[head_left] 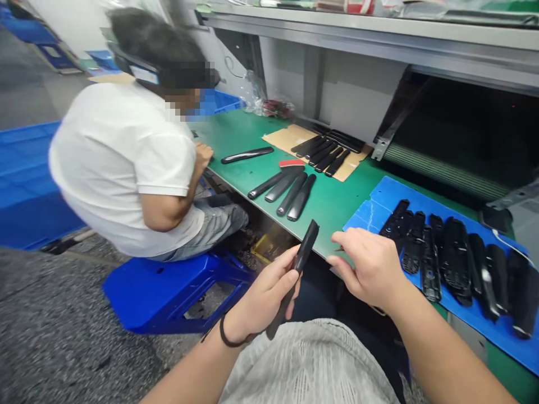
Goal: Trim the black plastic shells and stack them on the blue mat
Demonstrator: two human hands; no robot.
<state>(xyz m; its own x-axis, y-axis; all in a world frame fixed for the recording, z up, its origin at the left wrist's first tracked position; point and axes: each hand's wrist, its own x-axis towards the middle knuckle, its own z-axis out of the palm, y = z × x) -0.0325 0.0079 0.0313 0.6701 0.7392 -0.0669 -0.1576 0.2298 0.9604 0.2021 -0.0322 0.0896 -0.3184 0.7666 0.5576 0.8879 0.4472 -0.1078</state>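
My left hand (pixel 263 294) is wrapped round a long black plastic part (pixel 307 244), which slants up and away over my lap. To its right, my right hand (pixel 373 266) hangs apart from the part, near the table's front edge. Its fingers are curled, with thumb and index finger close together. A small thin thing seems to show at those fingertips, too small to name. Several similar black parts (pixel 301 196) lie side by side on the green table (pixel 337 205), beside a red strip (pixel 291 163).
Several black shells (pixel 455 252) cover a blue sheet (pixel 381 196) on the right. More black pieces (pixel 322 151) lie on cardboard (pixel 280 137). At left, a person in a white shirt (pixel 122 140) sits on a blue stool (pixel 160 292). A metal shelf (pixel 379 42) overhangs the table.
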